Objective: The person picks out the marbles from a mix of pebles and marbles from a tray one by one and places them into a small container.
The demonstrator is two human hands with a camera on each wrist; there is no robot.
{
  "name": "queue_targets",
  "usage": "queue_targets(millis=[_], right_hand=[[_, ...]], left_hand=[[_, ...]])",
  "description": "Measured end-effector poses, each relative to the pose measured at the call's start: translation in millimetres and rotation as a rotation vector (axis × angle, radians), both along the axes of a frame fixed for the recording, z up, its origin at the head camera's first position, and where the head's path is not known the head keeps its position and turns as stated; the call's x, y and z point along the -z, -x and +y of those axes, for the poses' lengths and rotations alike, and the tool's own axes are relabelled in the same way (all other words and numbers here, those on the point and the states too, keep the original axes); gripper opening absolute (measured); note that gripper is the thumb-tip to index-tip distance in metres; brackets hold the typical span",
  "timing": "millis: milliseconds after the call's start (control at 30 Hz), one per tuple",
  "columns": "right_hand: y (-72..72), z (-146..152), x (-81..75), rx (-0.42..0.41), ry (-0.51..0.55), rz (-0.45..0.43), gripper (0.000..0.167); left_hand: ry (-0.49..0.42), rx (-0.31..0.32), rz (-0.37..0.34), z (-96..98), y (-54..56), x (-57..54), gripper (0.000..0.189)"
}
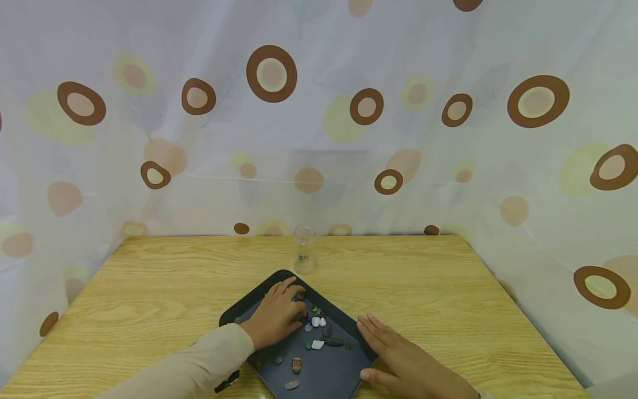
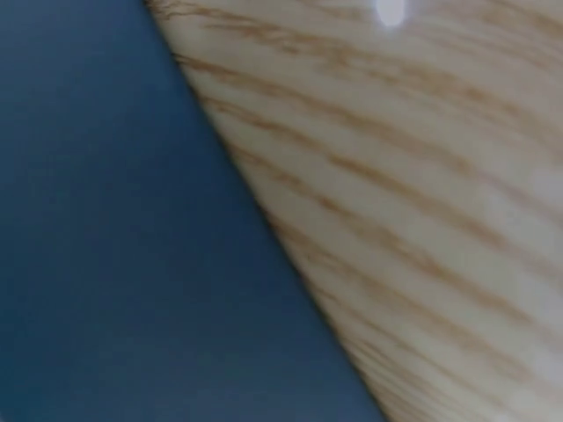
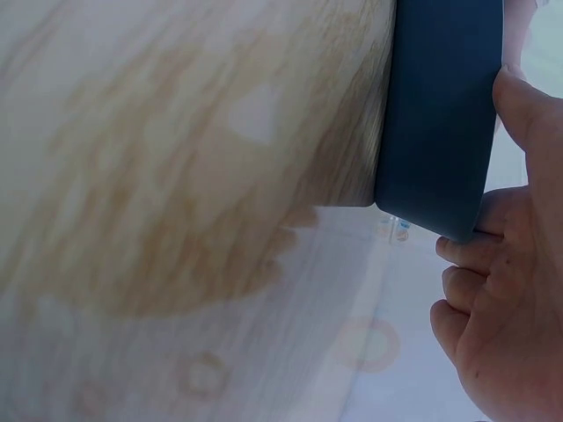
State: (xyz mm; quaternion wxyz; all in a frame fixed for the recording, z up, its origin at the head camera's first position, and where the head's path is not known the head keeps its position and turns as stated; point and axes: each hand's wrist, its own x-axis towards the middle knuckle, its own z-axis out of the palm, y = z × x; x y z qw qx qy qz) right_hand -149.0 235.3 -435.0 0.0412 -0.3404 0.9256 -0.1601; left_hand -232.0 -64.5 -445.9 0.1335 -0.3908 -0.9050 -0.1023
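A dark tray (image 1: 329, 371) lies tilted cornerwise on the table, with small stones scattered inside. My left hand (image 1: 276, 316) is over its far-left part, palm down, fingers spread and slightly bent near the stones; its fingertips are partly hidden. Beside it are white stones (image 1: 317, 322) and a long dark stone (image 1: 333, 342). A brown stone (image 1: 296, 365) and a pale stone (image 1: 292, 384) lie nearer me. My right hand (image 1: 406, 360) rests at the tray's right corner with straight fingers. In the right wrist view, its thumb touches the tray wall (image 3: 440, 114).
Behind the tray's far corner stands a clear glass vessel (image 1: 305, 252) with a few small stones low inside. The wooden table (image 1: 423, 288) extends around the tray. A patterned curtain (image 1: 319, 138) hangs at the back and sides.
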Motion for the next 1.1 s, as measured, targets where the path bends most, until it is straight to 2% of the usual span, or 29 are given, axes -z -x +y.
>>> queue_targets(millis=[300, 433, 533, 667, 800, 967, 1100], right_hand=[[-0.2, -1, 1.1, -0.013, 0.013, 0.025, 0.073], [0.2, -1, 0.8, -0.001, 0.009, -0.003, 0.073], [0.5, -1, 0.3, 0.009, 0.006, -0.023, 0.073], [0.1, -1, -0.1, 0.009, 0.008, -0.020, 0.072], [-0.3, -1, -0.3, 0.009, 0.006, -0.006, 0.072], [-0.6, -1, -0.3, 0.015, 0.000, -0.007, 0.073], [-1.5, 0, -0.1, 0.018, -0.006, 0.007, 0.073]], left_hand=[[0.017, -0.013, -0.004, -0.9, 0.7, 1.4, 0.014], [0.003, -0.002, 0.004, -2.2, 1.5, -4.5, 0.013], [-0.036, 0.013, 0.002, -3.0, 2.2, -15.1, 0.011], [-0.107, 0.025, -0.007, -2.0, 4.5, -34.7, 0.011], [-0.179, 0.013, 0.020, 1.1, 11.7, -52.9, 0.010], [-0.289, -0.034, 0.058, 3.8, 27.1, -68.3, 0.009], [-0.398, -0.111, 0.074, 6.4, 41.6, -75.5, 0.010]])
